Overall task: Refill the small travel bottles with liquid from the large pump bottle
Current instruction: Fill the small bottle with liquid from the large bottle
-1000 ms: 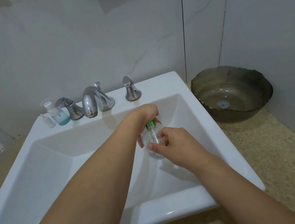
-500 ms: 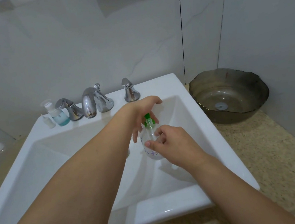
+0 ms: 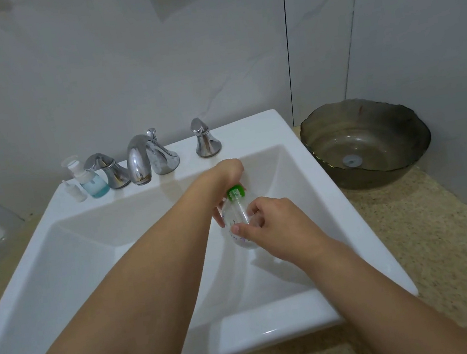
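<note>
Head view: over the sink, right hand grips the clear bottle; left hand, at 12 o'clock, curls round its green cap.

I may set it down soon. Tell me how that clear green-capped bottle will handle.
The clear bottle looks empty, so probably light. Its rounded, smooth body may roll or slip if laid in the sink. The right hand grips the body, the left hand the green cap.

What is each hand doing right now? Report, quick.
Left hand: grips the green cap.
Right hand: holds the clear bottle.
</note>
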A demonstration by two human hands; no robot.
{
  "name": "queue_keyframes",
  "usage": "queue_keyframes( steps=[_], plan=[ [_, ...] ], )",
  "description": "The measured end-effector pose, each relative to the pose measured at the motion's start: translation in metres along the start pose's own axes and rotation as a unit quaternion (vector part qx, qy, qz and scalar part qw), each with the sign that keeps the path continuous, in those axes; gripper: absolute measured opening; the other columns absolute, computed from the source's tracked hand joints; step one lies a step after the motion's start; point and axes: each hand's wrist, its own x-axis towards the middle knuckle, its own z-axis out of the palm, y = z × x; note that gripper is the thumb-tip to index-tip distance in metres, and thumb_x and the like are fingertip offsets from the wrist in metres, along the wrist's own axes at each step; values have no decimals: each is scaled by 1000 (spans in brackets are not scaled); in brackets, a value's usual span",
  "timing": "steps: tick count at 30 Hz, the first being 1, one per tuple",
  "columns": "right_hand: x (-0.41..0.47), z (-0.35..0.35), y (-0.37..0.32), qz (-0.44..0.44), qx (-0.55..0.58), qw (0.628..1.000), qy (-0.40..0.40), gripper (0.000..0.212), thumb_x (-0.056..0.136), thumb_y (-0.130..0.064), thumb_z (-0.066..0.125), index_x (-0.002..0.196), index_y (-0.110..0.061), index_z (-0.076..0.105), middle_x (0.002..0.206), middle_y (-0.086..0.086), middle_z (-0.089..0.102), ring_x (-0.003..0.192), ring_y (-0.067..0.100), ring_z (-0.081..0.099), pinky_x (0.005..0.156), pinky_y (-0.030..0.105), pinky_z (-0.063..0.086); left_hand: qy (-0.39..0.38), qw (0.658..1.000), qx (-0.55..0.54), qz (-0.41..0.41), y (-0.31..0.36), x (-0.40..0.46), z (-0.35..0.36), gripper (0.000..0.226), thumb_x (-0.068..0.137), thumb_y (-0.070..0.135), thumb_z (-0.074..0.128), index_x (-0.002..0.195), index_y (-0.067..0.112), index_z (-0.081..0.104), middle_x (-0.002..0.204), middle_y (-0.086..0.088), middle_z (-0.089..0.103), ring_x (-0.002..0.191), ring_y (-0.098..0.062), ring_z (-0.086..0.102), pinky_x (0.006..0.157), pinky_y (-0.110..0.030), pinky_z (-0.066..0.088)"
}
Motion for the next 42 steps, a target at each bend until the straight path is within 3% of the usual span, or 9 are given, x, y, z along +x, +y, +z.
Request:
queue_keyframes(
  steps=[7,13,15,19,23,27,35,42],
  plan=[
    [0,1,0,1,-7,1000,-7,46,82,-56,67,111,-21,60,89,-8,67,87,13,63,81,38,53,25,999,-16,11,-1,-3,4,50,93,24,28,114,1,66,117,-24,62,101,-49,62,74,-72,54],
    [1,2,1,2,1,1000,-4,46,80,-57,68,106,-20,60,85,-6,68,84,14,63,79,40,53,23,1000,-3,15,-1,2,3,51,96,30,28,118,2,64,119,-20,63,101,-46,63,84,-67,55],
    [0,1,-1,0,11,1000,-2,47,80,-57,68,108,-20,60,86,-7,68,85,13,63,80,39,53,0,1000,-3,11,-1,3,-2,55,97,41,31,123,4,63,123,-18,60,107,-45,59,88,-69,52],
    [-3,-4,-4,0,39,999,8,51,81,-56,68,115,-19,59,92,-9,67,90,11,63,82,36,54,-69,997,-17,5,4,-3,-12,67,99,56,34,112,1,70,132,-22,56,127,-48,48,96,-75,43],
    [-5,-6,-5,-4,50,999,7,52,81,-55,69,116,-18,59,94,-9,67,91,10,63,83,35,53,-94,995,-35,-8,5,-4,-16,73,95,63,40,118,-1,65,144,-23,47,141,-50,34,94,-82,38],
    [-3,-5,-4,-4,51,999,4,53,79,-55,71,116,-18,59,89,-10,68,90,10,63,83,36,53,-63,997,-36,-19,1,0,-9,82,84,65,47,139,5,53,143,-24,50,130,-55,47,81,-81,45],
    [1,0,0,8,6,1000,-2,43,77,-56,71,99,-20,61,82,-8,66,78,11,62,74,35,54,25,999,-4,21,-2,-2,1,50,95,31,29,117,0,63,119,-22,62,98,-48,63,74,-69,56],
    [3,1,2,9,9,1000,-5,43,76,-56,72,101,-24,59,86,-9,68,83,10,63,78,36,54,21,999,-21,33,-3,-9,2,54,99,39,28,129,5,57,120,-19,61,101,-46,60,78,-62,57]
  ],
)
